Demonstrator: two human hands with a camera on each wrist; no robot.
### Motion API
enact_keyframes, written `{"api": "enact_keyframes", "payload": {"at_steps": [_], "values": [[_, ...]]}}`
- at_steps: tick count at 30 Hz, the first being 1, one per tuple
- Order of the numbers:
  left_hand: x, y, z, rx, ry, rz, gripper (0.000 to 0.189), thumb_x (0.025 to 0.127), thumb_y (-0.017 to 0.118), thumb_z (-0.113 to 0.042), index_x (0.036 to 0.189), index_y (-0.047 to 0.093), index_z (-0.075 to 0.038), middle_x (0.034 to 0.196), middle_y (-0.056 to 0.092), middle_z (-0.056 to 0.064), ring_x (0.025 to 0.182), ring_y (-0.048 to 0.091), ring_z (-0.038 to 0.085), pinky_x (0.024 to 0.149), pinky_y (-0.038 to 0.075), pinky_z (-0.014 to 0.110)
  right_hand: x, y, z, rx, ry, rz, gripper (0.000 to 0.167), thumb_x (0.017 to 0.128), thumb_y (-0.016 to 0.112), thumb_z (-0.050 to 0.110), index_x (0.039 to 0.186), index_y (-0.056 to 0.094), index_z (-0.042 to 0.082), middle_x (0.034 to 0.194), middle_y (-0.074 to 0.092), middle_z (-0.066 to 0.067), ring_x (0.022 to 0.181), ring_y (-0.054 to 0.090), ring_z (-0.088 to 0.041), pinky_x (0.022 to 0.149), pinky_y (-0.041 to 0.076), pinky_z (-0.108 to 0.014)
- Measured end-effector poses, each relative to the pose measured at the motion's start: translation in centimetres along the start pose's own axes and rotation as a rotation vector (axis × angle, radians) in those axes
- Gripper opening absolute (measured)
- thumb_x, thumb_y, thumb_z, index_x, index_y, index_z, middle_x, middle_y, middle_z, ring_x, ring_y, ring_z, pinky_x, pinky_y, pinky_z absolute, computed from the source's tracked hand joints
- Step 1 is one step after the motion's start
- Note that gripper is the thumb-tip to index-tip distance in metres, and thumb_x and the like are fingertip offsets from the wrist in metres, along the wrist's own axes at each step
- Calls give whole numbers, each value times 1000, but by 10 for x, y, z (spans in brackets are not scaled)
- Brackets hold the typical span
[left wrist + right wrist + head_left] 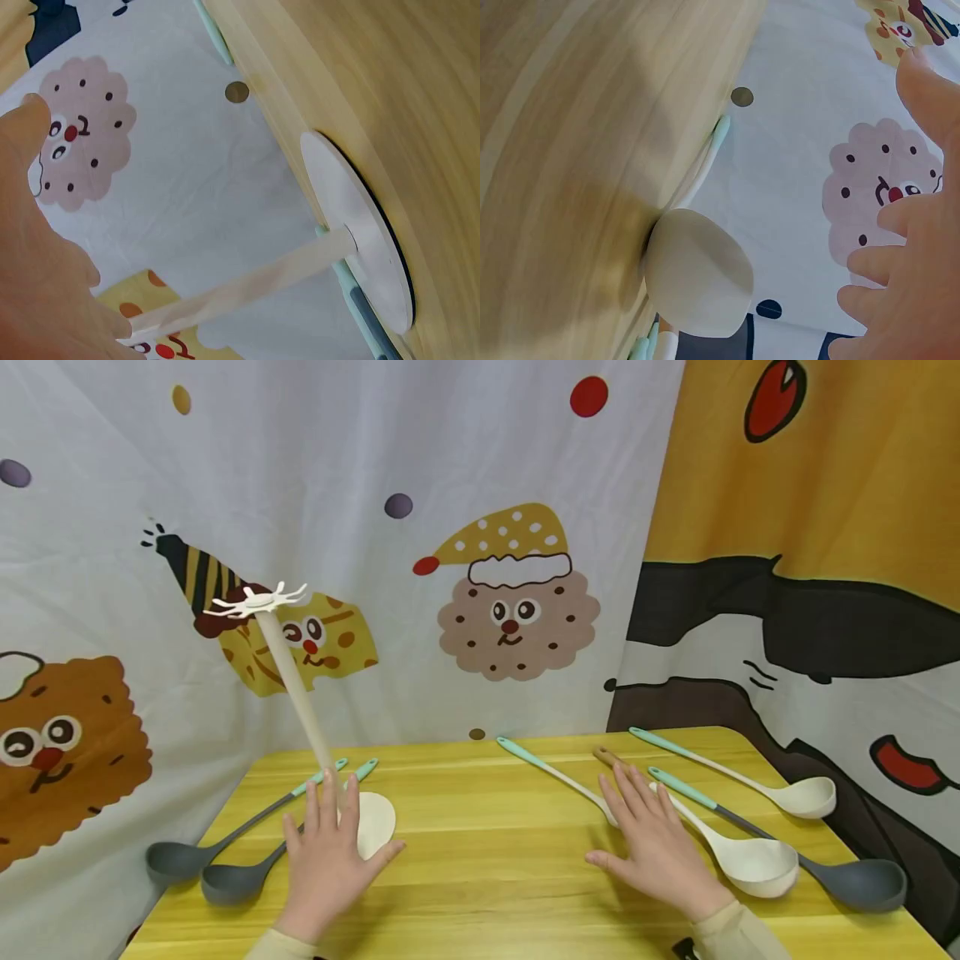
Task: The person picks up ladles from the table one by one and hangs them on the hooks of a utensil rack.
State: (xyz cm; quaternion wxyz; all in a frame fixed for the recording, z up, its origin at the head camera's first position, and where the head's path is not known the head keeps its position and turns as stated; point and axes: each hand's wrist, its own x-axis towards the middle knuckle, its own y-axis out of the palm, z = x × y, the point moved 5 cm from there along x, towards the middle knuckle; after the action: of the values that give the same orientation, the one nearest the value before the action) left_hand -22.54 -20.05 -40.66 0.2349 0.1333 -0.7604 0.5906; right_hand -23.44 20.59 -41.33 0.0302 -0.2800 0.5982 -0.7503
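My left hand [326, 852], fingers spread and holding nothing, hovers in front of a white utensil stand [288, 677]. The stand has a round base [356, 232], an upright pole and a ring of hooks on top. Beside it on the left lie two grey ladles [176, 860] with mint handles. My right hand [652, 843] is also spread and empty, above several ladles. It partly hides a white ladle with a mint handle [525, 752], whose bowl [697, 274] shows in the right wrist view. Next to that hand lies a white ladle with a brown handle [757, 864].
On the right side of the wooden table [480, 877] are a grey ladle [862, 881] and another white ladle [806, 797], both mint-handled. A curtain [465, 452] printed with cartoon figures hangs right behind the table's back edge.
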Motion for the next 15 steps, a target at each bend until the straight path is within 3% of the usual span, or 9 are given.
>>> {"api": "enact_keyframes", "payload": {"at_steps": [6, 15], "values": [[5, -5, 12, -18, -50, -35, 117, 76, 70, -70, 156, 21, -2, 158, 15, 31, 143, 11, 53, 100, 11, 80, 0, 3, -1, 12, -5, -43, 104, 80, 75, 56, 156, 26, 5, 160, 19, -22, 148, 14, -37, 118, 1, -53], [16, -16, 26, -34, -77, -120, 111, 71, 77, -64, 148, 35, 4, 143, 36, 37, 132, 30, 56, 93, 20, 80, 3, 8, 1, 52, -17, -90, 98, 80, 78, 53, 150, 37, -2, 155, 30, -24, 145, 22, -42, 119, 3, -49]]}}
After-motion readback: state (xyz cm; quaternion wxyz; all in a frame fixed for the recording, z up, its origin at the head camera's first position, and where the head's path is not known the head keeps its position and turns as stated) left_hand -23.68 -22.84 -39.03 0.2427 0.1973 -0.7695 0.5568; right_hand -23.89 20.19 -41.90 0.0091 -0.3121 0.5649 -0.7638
